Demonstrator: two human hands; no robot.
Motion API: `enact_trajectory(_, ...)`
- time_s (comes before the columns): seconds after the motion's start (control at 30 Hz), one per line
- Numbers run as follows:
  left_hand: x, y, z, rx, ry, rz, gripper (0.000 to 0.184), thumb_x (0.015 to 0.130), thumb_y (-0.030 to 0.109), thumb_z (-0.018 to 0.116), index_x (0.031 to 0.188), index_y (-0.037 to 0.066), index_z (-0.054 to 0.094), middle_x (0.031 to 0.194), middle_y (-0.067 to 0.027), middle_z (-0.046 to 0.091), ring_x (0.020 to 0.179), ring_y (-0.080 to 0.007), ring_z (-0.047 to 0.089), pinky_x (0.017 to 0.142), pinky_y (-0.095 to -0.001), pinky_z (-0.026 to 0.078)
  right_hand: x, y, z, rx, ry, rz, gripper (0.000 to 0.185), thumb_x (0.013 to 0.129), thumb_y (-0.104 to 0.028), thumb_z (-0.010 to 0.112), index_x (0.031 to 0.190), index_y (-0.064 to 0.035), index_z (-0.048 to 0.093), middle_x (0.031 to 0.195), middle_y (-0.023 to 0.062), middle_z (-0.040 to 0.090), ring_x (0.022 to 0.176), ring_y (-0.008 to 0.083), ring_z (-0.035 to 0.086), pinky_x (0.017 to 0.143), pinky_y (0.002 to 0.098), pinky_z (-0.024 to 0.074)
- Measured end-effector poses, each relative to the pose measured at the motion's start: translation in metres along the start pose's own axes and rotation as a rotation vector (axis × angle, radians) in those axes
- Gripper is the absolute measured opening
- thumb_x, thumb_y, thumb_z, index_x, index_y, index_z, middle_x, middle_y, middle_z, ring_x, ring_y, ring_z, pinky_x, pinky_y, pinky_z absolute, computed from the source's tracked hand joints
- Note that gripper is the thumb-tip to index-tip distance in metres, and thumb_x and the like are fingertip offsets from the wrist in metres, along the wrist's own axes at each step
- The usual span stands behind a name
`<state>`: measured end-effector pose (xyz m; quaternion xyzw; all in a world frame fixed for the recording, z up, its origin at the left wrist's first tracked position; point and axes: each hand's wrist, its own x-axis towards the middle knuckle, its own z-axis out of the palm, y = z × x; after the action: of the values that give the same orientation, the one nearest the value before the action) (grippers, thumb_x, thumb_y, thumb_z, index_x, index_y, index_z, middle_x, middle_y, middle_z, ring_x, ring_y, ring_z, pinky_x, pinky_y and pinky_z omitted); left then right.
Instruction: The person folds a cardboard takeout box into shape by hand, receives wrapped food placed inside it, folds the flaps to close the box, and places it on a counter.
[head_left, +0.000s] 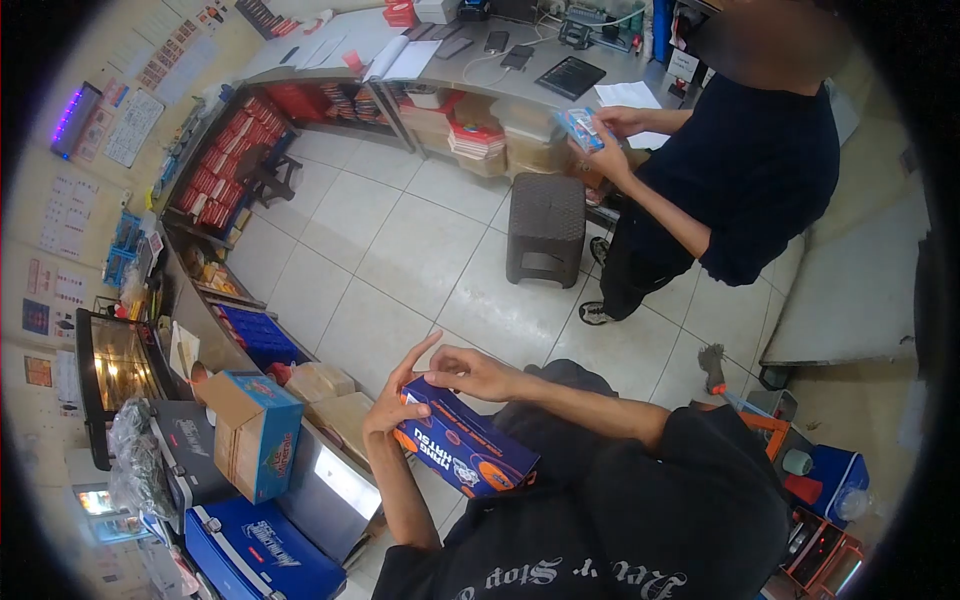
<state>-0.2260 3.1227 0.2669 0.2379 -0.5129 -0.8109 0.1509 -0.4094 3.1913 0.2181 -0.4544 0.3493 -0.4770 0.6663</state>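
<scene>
A purple and orange cardboard box (465, 440) with white "MANG MATSU" lettering is held tilted in front of my chest. My left hand (393, 402) grips its far left end, thumb across the printed face and index finger stretched out past the edge. At the same end, the curled fingers and thumb of my right hand (470, 373) are closed at the box's upper edge. Whatever is inside the box is hidden.
A brown and blue carton (258, 435) and a blue case (262, 550) stand on my left. Ahead is a brown plastic stool (546, 228). At right, a co-worker (740, 170) holds a small blue pack (582, 130) beside the curved counter (450, 65).
</scene>
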Motion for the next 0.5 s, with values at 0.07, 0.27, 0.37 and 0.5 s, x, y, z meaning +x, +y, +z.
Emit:
enact_trajectory(0.07, -0.001, 0.001, -0.001, 0.01, -0.006, -0.004, 0.117, 0.061, 0.03, 0.09, 0.155, 0.005, 0.025, 0.099, -0.0105, 0.067, 0.09, -0.0167, 0.067, 0.083, -0.0277, 0.052, -0.001, -0.002, -0.001, -0.068, 0.002, 0.031, 0.038, 0.097, -0.04, 0.062, 0.109, -0.0042, 0.058, 0.089, 0.0051, 0.063, 0.086, 0.0123, 0.059, 0.078, 0.0297, 0.0473)
enact_trajectory(0.27, 0.0, 0.002, 0.004, -0.002, 0.029, -0.01, 0.116, 0.061, 0.029, 0.091, 0.154, 0.006, 0.027, 0.099, -0.0105, 0.067, 0.091, -0.0164, 0.067, 0.084, -0.0279, 0.052, -0.003, -0.009, 0.0, -0.006, -0.021, 0.096, 0.031, 0.1, -0.036, 0.059, 0.107, -0.0069, 0.056, 0.098, 0.0041, 0.063, 0.094, 0.0126, 0.06, 0.08, 0.0312, 0.0502)
enact_trajectory(0.37, 0.0, 0.0, -0.002, 0.008, 0.002, -0.03, 0.116, 0.061, 0.029, 0.091, 0.154, 0.006, 0.027, 0.099, -0.011, 0.068, 0.093, -0.0175, 0.066, 0.085, -0.0288, 0.052, 0.0, -0.001, -0.007, -0.045, -0.058, 0.088, 0.035, 0.1, -0.037, 0.058, 0.114, -0.0057, 0.057, 0.1, 0.0053, 0.064, 0.096, 0.0137, 0.061, 0.082, 0.0318, 0.0506)
enact_trajectory(0.5, 0.0, 0.006, 0.004, -0.007, -0.015, -0.029, 0.115, 0.062, 0.027, 0.091, 0.154, 0.005, 0.026, 0.101, -0.0118, 0.068, 0.095, -0.0185, 0.066, 0.086, -0.0297, 0.052, 0.0, 0.005, -0.004, -0.002, -0.014, 0.095, 0.047, 0.096, -0.047, 0.061, 0.117, -0.0049, 0.058, 0.093, 0.0052, 0.064, 0.09, 0.0133, 0.06, 0.071, 0.0293, 0.0499)
